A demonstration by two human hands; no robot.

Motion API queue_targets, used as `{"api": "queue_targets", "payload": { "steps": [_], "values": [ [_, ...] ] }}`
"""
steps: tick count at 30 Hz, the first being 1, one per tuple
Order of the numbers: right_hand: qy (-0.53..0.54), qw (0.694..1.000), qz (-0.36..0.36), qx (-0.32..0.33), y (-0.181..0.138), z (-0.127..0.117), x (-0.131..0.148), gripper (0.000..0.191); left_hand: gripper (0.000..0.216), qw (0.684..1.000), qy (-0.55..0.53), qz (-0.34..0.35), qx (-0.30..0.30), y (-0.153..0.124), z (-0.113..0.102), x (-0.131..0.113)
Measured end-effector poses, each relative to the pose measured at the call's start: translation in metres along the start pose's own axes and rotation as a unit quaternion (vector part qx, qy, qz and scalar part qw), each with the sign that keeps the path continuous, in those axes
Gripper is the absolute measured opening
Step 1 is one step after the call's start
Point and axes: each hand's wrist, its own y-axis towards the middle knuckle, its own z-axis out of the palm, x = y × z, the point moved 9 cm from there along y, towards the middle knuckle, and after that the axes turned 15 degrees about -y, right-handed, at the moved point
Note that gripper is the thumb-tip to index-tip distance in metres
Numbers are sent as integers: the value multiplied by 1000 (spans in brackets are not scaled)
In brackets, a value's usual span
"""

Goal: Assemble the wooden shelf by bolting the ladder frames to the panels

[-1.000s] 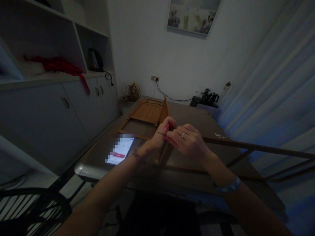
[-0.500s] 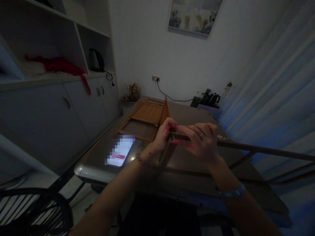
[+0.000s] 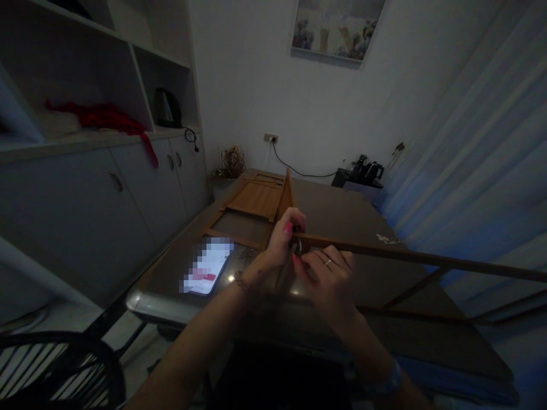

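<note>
A long brown wooden frame (image 3: pixel 397 254) reaches from the middle of the table out to the right. My left hand (image 3: pixel 282 236) is closed around its near-left end, thumb on top, where it meets an upright wooden panel (image 3: pixel 286 196). Just below and right of that joint is my right hand (image 3: pixel 331 270), thumb and fingers drawn together beside a small pale curved piece (image 3: pixel 299 246). What the right fingertips hold is too dark and small to make out. Left of the joint, more wooden framing with a slatted panel (image 3: pixel 256 197) lies flat, joined to or touching the upright panel.
A lit phone (image 3: pixel 209 267) lies on the table (image 3: pixel 337 199) left of my hands. Small metal hardware (image 3: pixel 245 254) sits beside it. A black chair (image 3: pixel 60 364) stands at lower left. Cabinets (image 3: pixel 141 182) line the left, a pale curtain (image 3: pixel 478 154) the right.
My right hand has come off the top of the rail and moved down and left, its fingers now below the joint. My left hand keeps its hold on the frame.
</note>
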Motion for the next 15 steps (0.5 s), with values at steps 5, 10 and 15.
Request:
{"api": "queue_targets", "payload": {
  "steps": [5, 10, 15],
  "values": [
    [44, 995, 85, 21, 5, 1, 5, 30, 41, 1000, -6, 6, 18, 1, 2, -2],
    [-43, 995, 67, -61, 3, -9, -3, 22, 44, 1000, -4, -7, 9, 2, 0, 1],
    [-122, 973, -80, -182, 2, -17, 6, 19, 46, 1000, 11, -8, -6, 2, -2, 2]
  ]
}}
